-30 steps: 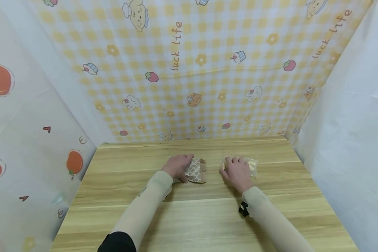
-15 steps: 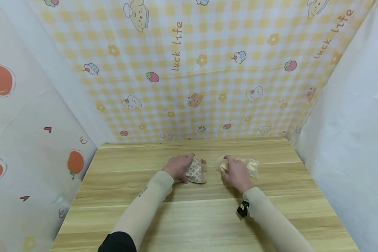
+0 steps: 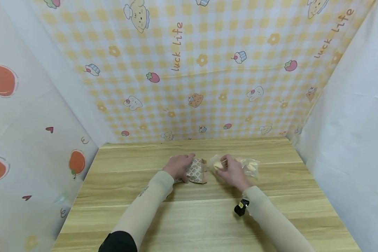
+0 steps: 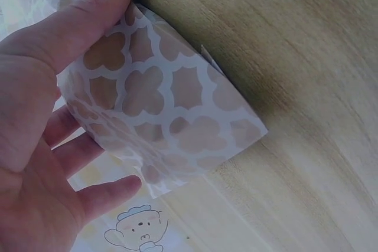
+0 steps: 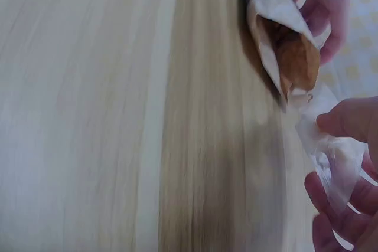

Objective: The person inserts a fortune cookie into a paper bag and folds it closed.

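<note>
My left hand [image 3: 177, 166] grips a small paper bag [image 3: 196, 171] printed with a white lattice on light brown. In the left wrist view the thumb lies across the bag [image 4: 171, 101], fingers curled behind it. The right wrist view shows the bag's mouth [image 5: 298, 60] gaping, its brown inside visible. My right hand [image 3: 234, 172] pinches a clear plastic packet [image 3: 251, 167] with pale yellow pieces inside. The packet's left end lies close to the bag's mouth; part of the packet is hidden under the hand.
Both hands work over a wood-grain table [image 3: 189, 224]. A yellow checked cloth [image 3: 189, 84] with cartoon prints hangs behind it. White sheets stand on the left [image 3: 34, 140] and right [image 3: 349, 122].
My right hand has moved left and drawn the packet's near end toward the paper bag; its fingers now pinch that end. The left hand and bag have stayed in place.
</note>
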The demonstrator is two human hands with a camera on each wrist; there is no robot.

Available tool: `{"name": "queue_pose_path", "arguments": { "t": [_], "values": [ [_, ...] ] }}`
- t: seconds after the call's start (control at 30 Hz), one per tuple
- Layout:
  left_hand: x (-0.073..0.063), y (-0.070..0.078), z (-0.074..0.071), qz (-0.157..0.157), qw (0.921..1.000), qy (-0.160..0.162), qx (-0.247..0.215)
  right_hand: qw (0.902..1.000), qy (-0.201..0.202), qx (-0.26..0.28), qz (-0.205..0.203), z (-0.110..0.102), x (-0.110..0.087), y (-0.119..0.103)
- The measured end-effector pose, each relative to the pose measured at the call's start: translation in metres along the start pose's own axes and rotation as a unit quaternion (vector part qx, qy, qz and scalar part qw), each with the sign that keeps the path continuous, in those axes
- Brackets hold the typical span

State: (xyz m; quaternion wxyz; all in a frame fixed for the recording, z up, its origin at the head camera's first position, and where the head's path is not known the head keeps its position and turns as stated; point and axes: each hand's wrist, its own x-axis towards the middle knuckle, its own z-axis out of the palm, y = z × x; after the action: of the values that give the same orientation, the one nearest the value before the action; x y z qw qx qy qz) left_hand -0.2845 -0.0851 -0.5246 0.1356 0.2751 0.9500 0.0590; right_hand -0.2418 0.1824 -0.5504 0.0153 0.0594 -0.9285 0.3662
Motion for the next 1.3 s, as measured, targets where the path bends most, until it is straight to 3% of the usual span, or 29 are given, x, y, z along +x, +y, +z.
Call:
{"name": "queue_pose_path", "arguments": {
  "t": [0.37, 0.57, 0.73, 0.93, 1.17, 1.3],
  "values": [
    [-0.003, 0.002, -0.001, 0.002, 1.0, 0.006, -0.006, 0.9942, -0.07, 0.075, -0.033, 0.015, 0.003, -0.01],
    [-0.003, 0.003, -0.002, 0.008, 0.9999, 0.008, 0.005, 0.9869, -0.114, 0.076, -0.085, 0.021, 0.007, -0.018],
    [-0.003, 0.002, -0.002, 0.009, 0.9999, 0.007, 0.005, 0.9805, -0.128, 0.068, -0.133, 0.027, 0.011, -0.021],
    [-0.003, 0.001, 0.0, 0.013, 0.9998, 0.008, 0.009, 0.9857, -0.113, 0.057, -0.111, 0.033, 0.012, -0.025],
    [-0.004, 0.002, -0.002, 0.013, 0.9998, 0.009, 0.008, 0.9922, -0.063, 0.099, -0.042, 0.041, 0.013, -0.025],
    [-0.005, 0.003, -0.003, 0.011, 0.9999, 0.007, 0.006, 0.9925, -0.042, 0.111, -0.03, 0.044, 0.013, -0.024]
  ]
}}
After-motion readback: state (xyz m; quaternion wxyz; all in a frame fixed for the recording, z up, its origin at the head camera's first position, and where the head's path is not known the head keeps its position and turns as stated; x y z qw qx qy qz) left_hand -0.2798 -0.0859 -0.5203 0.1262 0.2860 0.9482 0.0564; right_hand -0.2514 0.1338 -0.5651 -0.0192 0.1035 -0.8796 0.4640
